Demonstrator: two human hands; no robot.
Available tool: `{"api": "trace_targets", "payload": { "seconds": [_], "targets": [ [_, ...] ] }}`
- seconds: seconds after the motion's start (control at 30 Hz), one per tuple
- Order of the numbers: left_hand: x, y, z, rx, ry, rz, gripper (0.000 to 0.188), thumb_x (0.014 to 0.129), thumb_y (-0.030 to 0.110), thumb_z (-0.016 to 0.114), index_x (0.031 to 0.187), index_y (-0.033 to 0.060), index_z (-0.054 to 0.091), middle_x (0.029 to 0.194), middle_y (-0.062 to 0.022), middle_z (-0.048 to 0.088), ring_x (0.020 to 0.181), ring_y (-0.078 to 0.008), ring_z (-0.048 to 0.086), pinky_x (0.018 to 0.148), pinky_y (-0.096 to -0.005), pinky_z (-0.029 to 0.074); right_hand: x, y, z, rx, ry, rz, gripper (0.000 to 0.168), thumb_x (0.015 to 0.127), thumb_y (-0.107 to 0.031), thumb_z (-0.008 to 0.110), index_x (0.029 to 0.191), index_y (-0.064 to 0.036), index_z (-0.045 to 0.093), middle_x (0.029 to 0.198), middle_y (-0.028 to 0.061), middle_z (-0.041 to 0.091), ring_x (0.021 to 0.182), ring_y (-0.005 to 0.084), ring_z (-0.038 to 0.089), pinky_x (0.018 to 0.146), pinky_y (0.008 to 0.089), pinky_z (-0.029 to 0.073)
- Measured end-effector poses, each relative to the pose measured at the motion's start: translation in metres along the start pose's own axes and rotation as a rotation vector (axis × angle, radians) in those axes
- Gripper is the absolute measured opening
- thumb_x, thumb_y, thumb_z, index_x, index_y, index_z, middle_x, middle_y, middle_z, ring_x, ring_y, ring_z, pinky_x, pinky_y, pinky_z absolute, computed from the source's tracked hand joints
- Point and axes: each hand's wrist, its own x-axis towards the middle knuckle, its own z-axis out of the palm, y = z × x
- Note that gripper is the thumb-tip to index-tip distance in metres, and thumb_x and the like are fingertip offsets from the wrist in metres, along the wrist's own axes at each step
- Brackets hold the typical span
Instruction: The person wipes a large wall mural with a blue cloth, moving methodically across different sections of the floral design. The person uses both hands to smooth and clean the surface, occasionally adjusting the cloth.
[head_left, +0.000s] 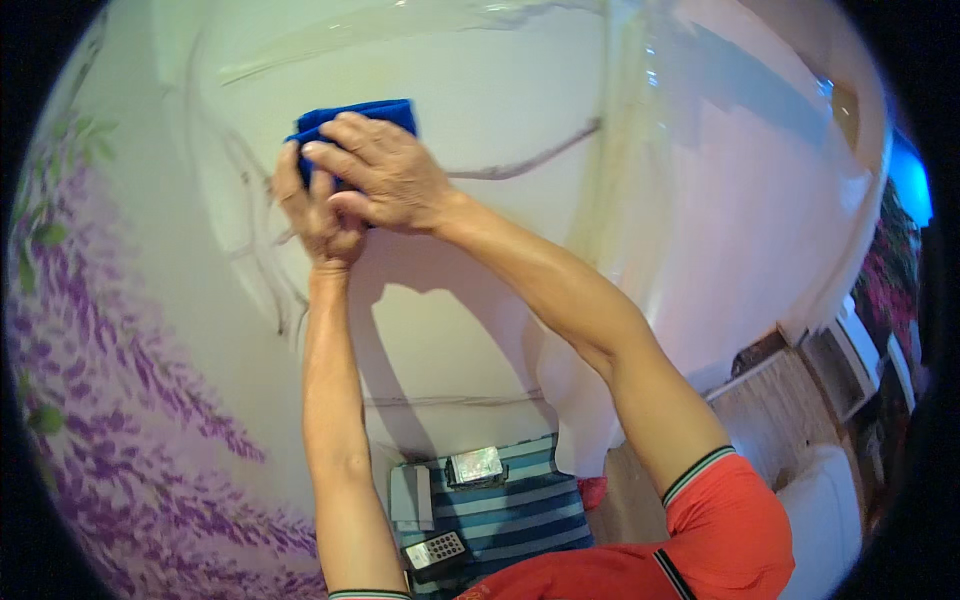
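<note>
Both of my hands press a folded blue cloth (360, 120) flat against a pale glossy surface (465, 97) with painted branches. My right hand (390, 169) lies over the cloth, its fingers spread across the lower part. At the left, my left hand (319, 214) covers the cloth's lower left corner, and its fingertips partly overlap the blue fabric. The thumb of my right hand touches or nearly touches the left hand. Part of the cloth is hidden under the fingers.
Purple painted blossoms (112, 375) cover the left side. Below, a blue striped cloth (517, 510) carries a pale box (411, 496), a silvery packet (476, 465) and a dark keypad-like device (435, 553). Clear plastic film (652, 150) hangs at the right. A white seat-like object (821, 510) stands lower right.
</note>
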Motion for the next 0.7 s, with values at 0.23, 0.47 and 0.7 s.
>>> {"api": "trace_targets", "payload": {
  "seconds": [0.23,0.47,0.7],
  "targets": [
    [0.004,-0.002,-0.010,-0.087,-0.018,-0.025,0.077,0.101,0.058,0.066,0.157,0.0114,0.043,0.165,-0.0296,0.038,0.152,-0.0488,0.039,0.124,-0.0605,0.034,-0.002,0.013,-0.016,-0.111,-0.111,-0.045,0.073,0.101,-0.065,0.054,0.149,-0.011,0.062,0.160,0.0099,0.054,0.152,0.0294,0.046,0.124,0.0460,0.037],
    [0.000,-0.007,-0.010,-0.082,-0.030,-0.030,0.056,0.104,0.030,0.060,0.154,0.0066,0.050,0.163,-0.0279,0.044,0.151,-0.0465,0.043,0.125,-0.0558,0.034,-0.010,0.042,-0.053,-0.266,-0.099,-0.001,0.087,0.092,-0.070,0.064,0.150,-0.005,0.058,0.161,0.0140,0.052,0.151,0.0349,0.045,0.124,0.0498,0.035],
    [0.002,-0.016,-0.009,0.199,-0.100,0.077,0.056,0.102,0.031,0.064,0.155,0.0153,0.059,0.165,-0.0213,0.048,0.152,-0.0447,0.043,0.126,-0.0561,0.033,-0.038,0.095,-0.146,-0.493,-0.077,0.081,0.071,0.090,-0.061,0.075,0.150,-0.027,0.062,0.160,0.0179,0.050,0.147,0.0439,0.045,0.122,0.0555,0.037]
  ]
}}
